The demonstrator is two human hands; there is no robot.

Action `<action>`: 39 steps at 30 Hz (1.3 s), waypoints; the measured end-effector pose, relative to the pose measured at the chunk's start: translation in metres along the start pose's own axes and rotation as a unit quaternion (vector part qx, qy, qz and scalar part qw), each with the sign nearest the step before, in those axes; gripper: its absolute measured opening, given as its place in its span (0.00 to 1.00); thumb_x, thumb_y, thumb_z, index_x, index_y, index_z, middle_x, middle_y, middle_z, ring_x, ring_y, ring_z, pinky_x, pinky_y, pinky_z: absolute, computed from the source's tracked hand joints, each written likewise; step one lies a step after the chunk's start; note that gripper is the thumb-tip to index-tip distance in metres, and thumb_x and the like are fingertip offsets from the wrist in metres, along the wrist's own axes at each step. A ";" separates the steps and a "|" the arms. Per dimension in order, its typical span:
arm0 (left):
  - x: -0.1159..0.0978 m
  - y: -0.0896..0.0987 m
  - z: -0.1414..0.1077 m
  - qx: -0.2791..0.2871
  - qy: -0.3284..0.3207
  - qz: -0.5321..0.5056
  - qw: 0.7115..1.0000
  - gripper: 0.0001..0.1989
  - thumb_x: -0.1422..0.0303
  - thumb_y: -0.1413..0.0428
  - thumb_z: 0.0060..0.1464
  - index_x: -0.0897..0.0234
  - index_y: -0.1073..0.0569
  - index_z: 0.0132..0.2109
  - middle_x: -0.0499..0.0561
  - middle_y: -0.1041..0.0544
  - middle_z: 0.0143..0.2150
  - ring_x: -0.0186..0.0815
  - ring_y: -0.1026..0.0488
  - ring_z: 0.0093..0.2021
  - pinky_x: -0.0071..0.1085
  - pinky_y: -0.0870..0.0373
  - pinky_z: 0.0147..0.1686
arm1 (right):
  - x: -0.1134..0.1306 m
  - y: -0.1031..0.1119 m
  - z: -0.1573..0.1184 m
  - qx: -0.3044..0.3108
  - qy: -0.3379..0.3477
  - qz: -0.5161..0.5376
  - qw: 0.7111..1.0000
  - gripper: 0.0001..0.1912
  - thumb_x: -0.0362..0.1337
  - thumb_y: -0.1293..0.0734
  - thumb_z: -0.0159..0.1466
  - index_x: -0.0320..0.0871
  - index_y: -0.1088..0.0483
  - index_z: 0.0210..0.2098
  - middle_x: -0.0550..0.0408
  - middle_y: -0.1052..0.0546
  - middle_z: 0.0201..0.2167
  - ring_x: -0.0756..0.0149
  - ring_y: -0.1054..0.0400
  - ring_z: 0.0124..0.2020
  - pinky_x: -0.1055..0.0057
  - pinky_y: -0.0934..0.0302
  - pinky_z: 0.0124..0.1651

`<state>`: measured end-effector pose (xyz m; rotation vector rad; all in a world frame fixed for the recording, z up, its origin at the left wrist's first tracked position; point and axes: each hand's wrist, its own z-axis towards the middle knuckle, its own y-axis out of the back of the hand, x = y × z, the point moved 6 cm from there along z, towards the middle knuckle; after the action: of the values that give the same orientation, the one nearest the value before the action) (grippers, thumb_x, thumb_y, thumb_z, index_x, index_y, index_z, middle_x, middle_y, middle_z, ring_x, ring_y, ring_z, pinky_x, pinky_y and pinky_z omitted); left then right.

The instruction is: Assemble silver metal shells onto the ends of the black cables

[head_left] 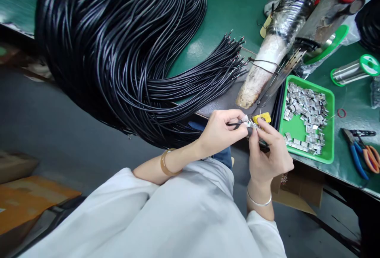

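At the table's front edge, my left hand (pixel 221 131) pinches a thin black cable (pixel 233 123) close to its end. My right hand (pixel 270 149) meets it there, thumb and fingertips closed around a tiny silvery piece with fine wires at the cable's tip; its exact shape is hidden by the fingers. Just behind the fingertips sits a yellow block (pixel 263 117). A large bundle of black cables (pixel 124 52) lies to the left, its stripped ends fanned toward my hands. Right of my hands, a green tray (pixel 331 131) holds many small metal connector shells (pixel 308 105).
A wrapped flexible duct (pixel 263 67) comes down close behind my hands, beside a metal tube (pixel 320 20). A solder wire spool (pixel 350 71) stands at the right. Blue-handled pliers (pixel 356 159) and orange-handled snips (pixel 371 158) lie near the right edge. Cardboard (pixel 297 186) is below the table.
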<state>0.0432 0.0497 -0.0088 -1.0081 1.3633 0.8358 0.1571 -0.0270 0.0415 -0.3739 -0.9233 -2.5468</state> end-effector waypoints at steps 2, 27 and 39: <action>0.000 -0.001 -0.001 -0.005 -0.009 0.018 1.000 0.04 0.71 0.42 0.51 0.67 0.28 0.31 0.40 0.44 0.22 0.23 0.49 0.23 0.20 0.50 0.22 | -0.001 0.000 0.002 0.002 -0.003 -0.005 1.000 0.12 0.25 0.27 0.60 0.45 0.26 0.40 0.55 0.15 0.42 0.67 0.18 0.41 0.73 0.24 0.46; -0.006 0.006 0.003 -0.006 -0.020 0.018 1.000 0.05 0.70 0.42 0.53 0.67 0.27 0.32 0.41 0.41 0.22 0.23 0.48 0.22 0.20 0.50 0.21 | 0.002 -0.006 0.006 0.051 -0.021 0.034 0.998 0.10 0.26 0.28 0.60 0.46 0.28 0.37 0.54 0.17 0.43 0.65 0.19 0.44 0.69 0.24 0.49; -0.005 0.008 -0.003 0.030 0.010 -0.049 0.998 0.05 0.71 0.40 0.51 0.67 0.27 0.30 0.43 0.35 0.22 0.24 0.40 0.23 0.22 0.41 0.25 | -0.015 -0.003 -0.002 0.065 -0.144 0.100 0.982 0.06 0.30 0.28 0.63 0.45 0.25 0.39 0.57 0.16 0.38 0.67 0.18 0.37 0.73 0.23 0.40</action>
<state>0.0347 0.0500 -0.0047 -1.0294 1.3367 0.7093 0.1684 -0.0219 0.0323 -0.7685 -1.0894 -2.2729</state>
